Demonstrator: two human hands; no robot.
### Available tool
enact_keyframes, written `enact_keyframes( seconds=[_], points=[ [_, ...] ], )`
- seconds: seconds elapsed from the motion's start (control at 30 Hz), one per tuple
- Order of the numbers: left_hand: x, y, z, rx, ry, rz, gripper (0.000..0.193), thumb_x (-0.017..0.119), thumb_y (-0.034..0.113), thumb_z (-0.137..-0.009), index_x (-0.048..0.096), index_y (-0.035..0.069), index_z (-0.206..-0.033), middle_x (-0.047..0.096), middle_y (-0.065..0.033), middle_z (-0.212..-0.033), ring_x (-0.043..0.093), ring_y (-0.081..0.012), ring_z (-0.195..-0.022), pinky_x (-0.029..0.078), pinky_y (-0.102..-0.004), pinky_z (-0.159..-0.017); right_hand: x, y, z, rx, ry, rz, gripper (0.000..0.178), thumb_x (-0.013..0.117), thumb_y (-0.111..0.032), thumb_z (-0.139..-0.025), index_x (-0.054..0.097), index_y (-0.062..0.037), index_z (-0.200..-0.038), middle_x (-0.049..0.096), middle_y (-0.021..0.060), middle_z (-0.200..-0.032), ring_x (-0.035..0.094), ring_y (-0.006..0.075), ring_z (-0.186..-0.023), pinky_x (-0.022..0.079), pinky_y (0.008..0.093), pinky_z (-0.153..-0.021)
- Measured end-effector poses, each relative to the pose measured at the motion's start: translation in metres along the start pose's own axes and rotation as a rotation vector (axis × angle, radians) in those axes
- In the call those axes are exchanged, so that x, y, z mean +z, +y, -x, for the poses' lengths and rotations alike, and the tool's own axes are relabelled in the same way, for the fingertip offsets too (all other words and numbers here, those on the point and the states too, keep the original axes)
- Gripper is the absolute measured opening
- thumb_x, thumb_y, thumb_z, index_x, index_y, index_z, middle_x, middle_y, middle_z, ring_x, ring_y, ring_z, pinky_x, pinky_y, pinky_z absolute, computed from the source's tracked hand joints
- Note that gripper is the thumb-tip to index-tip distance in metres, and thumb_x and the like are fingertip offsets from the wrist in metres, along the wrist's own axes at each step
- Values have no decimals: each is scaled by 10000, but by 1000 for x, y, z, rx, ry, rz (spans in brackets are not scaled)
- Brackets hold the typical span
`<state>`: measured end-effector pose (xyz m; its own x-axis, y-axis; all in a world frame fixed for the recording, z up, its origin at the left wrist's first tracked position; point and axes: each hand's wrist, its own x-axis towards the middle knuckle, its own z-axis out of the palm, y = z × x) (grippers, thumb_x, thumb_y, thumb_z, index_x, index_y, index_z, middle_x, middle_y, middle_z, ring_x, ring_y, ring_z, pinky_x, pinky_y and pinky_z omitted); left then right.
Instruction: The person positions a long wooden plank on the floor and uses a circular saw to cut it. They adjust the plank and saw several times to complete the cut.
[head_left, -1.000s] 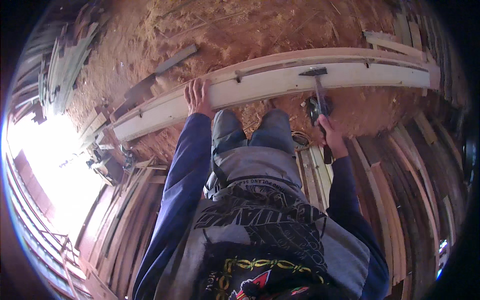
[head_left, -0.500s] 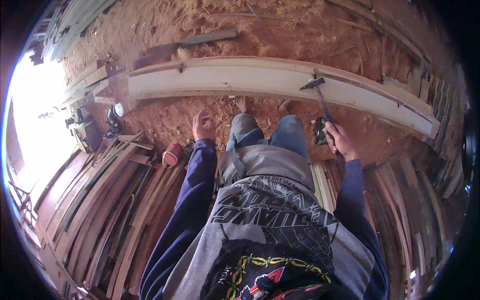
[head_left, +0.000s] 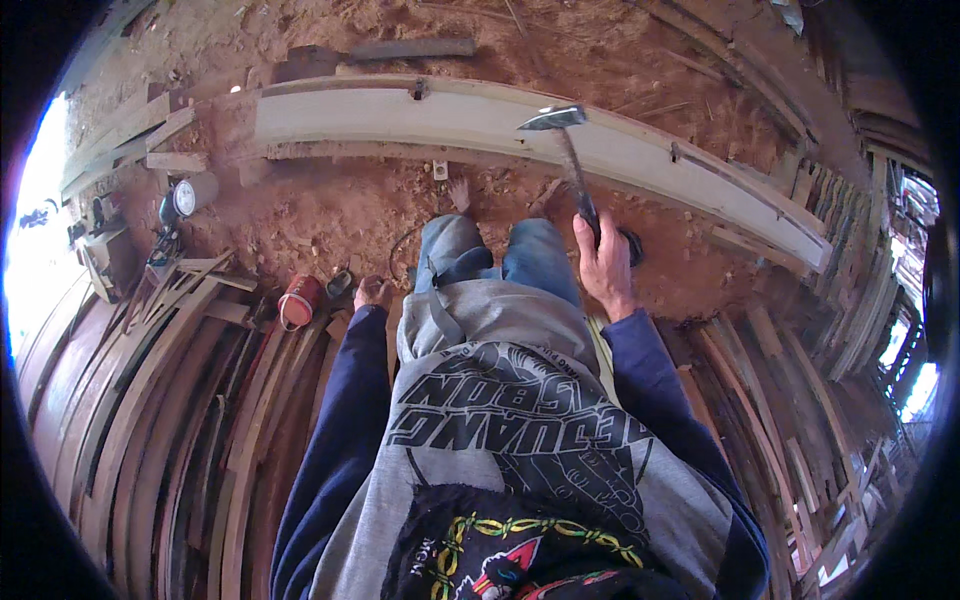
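My right hand [head_left: 605, 265] grips the handle of a hammer [head_left: 577, 170]. The hammer's dark metal head is raised and overlaps a long pale wooden board [head_left: 370, 118] in the picture; I cannot tell whether the two touch. The board lies crosswise beyond my knees, edged by narrow wooden strips, with small dark fittings [head_left: 418, 88] along its far edge. My left hand [head_left: 373, 292] is low beside my left thigh, its fingers curled. Whatever it may hold is hidden. Close to its left are a small dark container [head_left: 340, 284] and a red bucket [head_left: 300, 302].
Stacked planks [head_left: 190, 420] fill the lower left, and more planks [head_left: 770, 390] lie at the lower right. A lamp-like round fixture [head_left: 188, 196] stands at the left. Sawdust and wood chips cover the reddish ground [head_left: 330, 215]. A small pale block [head_left: 440, 170] lies near my foot.
My left hand has dropped toward my thigh, and its fingers have curled. My right hand has moved left with the hammer, whose handle now stands more upright. The whole view has shifted.
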<state>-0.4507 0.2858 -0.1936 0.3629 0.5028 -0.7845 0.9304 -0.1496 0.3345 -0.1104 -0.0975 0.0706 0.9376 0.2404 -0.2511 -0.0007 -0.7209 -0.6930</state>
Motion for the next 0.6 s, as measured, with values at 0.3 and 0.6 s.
enact_keyframes(
  seconds=[0.3,0.6],
  points=[
    [-7,69,-40,178,5,217,484,775,273,-894,607,59,-1293,759,-150,-1053,745,-238,-985,585,-345,-845,15,-11,12,70,-6,183,435,512,-397,-1056,571,29,-1124,666,278,-812,654,490,-752,507,534,-666],
    [-18,83,-5,17,20,326,454,797,281,-872,639,67,-1241,750,-148,-1070,735,-235,-962,584,-361,-830,33,-22,0,262,-228,-81,459,536,-436,-1046,576,20,-1028,628,211,-744,636,383,-682,476,454,-620]
  ],
)
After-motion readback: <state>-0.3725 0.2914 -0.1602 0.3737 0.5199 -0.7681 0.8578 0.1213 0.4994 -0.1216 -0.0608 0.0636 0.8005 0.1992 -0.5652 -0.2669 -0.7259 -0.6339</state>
